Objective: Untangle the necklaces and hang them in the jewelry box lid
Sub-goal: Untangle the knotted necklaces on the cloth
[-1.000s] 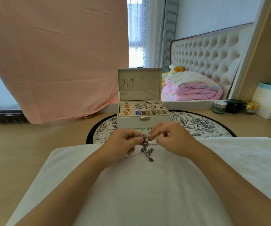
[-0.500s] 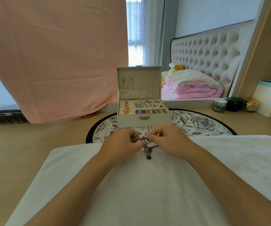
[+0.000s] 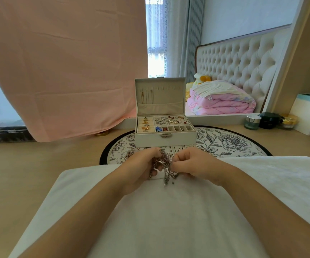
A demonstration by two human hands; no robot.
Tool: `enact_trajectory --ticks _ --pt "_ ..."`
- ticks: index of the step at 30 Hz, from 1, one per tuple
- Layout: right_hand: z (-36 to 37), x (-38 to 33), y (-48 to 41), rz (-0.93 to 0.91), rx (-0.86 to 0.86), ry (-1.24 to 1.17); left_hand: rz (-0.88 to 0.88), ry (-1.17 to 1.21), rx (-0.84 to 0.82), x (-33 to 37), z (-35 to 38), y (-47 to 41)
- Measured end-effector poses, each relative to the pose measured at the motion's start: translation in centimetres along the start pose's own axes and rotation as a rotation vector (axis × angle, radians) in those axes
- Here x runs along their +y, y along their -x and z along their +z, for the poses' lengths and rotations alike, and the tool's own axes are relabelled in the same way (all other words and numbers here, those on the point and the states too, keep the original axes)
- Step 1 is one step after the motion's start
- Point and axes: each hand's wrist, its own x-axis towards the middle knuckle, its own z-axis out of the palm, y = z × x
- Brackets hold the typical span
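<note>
Both hands pinch the tangled necklaces (image 3: 164, 167) above the white towel (image 3: 169, 220) — left hand (image 3: 143, 168) grip clenched on the chains, right hand (image 3: 191, 162) grip likewise. Risk: pulling apart tightens knots or snaps links — the jewelry box lid (image 3: 160, 96) hooks remain mostly vacant.

Your wooden desk (image 3: 29, 179) carries a towel (image 3: 159, 220) at 6 o'clock, a floral mat (image 3: 225, 144) at 12, jars (image 3: 253, 122) at 2.
</note>
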Motion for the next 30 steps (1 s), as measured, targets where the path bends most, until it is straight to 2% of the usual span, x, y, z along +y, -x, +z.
enact_trajectory --ticks 3,10,17,20,24,30 --pt "-0.2 0.2 0.1 -0.027 0.066 0.051 0.018 -0.009 -0.020 0.2 0.2 0.0" --pt "-0.2 0.2 0.0 -0.199 0.288 -0.024 0.070 -0.045 0.018 0.3 -0.1 0.1" --pt "-0.2 -0.1 0.0 -0.156 0.313 -0.044 0.069 -0.023 0.033 0.4 0.0 0.2" --pt "-0.2 -0.2 0.2 -0.149 0.300 -0.083 0.107 -0.115 0.061 0.2 0.1 0.3" --pt "-0.5 -0.2 0.1 -0.118 0.270 -0.249 0.218 -0.262 0.188 -0.1 0.5 0.1" --pt "-0.7 0.0 -0.2 0.063 0.165 -0.514 0.366 -0.413 0.220 -0.7 0.6 -0.1"
